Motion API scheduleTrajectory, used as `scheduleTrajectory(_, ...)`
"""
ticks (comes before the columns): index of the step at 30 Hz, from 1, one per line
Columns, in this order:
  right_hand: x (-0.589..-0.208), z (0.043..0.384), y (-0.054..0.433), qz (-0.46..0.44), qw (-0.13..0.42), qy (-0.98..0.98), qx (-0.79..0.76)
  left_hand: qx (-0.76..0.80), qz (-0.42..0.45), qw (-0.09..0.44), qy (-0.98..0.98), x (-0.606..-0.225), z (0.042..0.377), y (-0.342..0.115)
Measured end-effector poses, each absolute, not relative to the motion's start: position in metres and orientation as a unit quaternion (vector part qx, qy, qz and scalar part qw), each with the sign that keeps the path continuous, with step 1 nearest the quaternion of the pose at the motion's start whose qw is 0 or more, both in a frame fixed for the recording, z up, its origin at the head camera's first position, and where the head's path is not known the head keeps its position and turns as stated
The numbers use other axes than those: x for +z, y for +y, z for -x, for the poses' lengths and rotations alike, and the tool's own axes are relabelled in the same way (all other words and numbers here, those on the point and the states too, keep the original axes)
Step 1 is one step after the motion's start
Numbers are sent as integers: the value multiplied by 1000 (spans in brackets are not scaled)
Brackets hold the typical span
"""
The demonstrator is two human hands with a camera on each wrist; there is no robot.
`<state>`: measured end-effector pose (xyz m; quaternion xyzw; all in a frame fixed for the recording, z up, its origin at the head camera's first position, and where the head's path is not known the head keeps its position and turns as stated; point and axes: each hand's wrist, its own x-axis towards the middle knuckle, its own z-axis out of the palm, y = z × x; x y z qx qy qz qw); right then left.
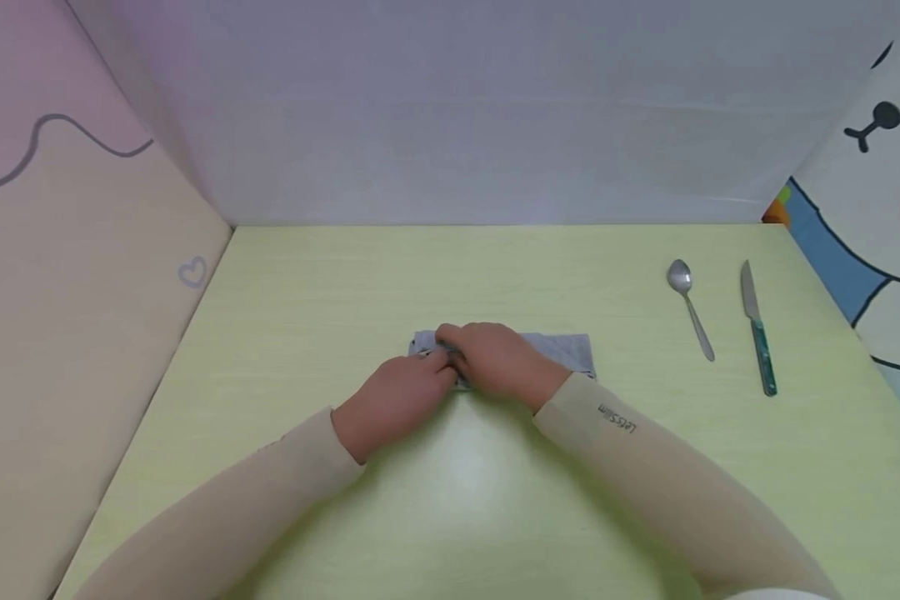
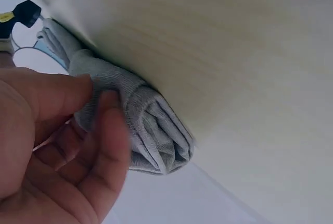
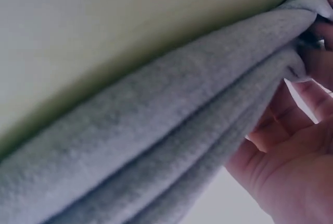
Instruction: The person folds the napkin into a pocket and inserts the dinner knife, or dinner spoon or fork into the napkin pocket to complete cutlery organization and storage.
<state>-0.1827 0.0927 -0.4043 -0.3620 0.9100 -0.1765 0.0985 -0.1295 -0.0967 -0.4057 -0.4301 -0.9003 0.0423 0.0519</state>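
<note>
A folded grey cloth (image 1: 558, 350) lies on the table in the middle of the head view, its long side running left to right. My right hand (image 1: 498, 358) grips it from above with curled fingers, near its left part. Beside it, my left hand (image 1: 401, 396) holds the cloth's near left edge, the fingertips of both hands meeting. In the left wrist view, thumb and fingers are bent close together against the cloth (image 2: 140, 114), whose rolled end shows several layers. Long folds of the cloth (image 3: 156, 109) fill the right wrist view. A small dark patch (image 3: 310, 41) shows between cloth and fingers.
On the right side of the pale yellow-green table (image 1: 330, 283) lie a metal spoon (image 1: 688, 304) and a knife (image 1: 757, 333) with a green handle. A pale wall (image 1: 495, 158) stands at the back, with printed panels (image 1: 855, 250) at the sides.
</note>
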Motion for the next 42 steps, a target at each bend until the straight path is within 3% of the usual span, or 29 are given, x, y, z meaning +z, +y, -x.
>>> scheduleTrajectory(8, -402, 179, 89, 353, 62, 920, -157, -124, 385, -8, -915, -405, 123, -106)
scheduleTrajectory(17, -403, 174, 81, 361, 58, 920, -144, -150, 349, 10, -925, -404, 124, -111)
scheduleTrajectory(23, -407, 172, 78, 362, 55, 925, -98, -197, 334, -19, -922, -400, 127, -121)
scheduleTrajectory(35, -405, 168, 67, 390, -20, 921, 3, -262, 303, -84, -912, -394, 133, -134)
scheduleTrajectory(42, -410, 169, 58, 396, 14, 915, 77, -280, 303, -92, -906, -395, 133, -137)
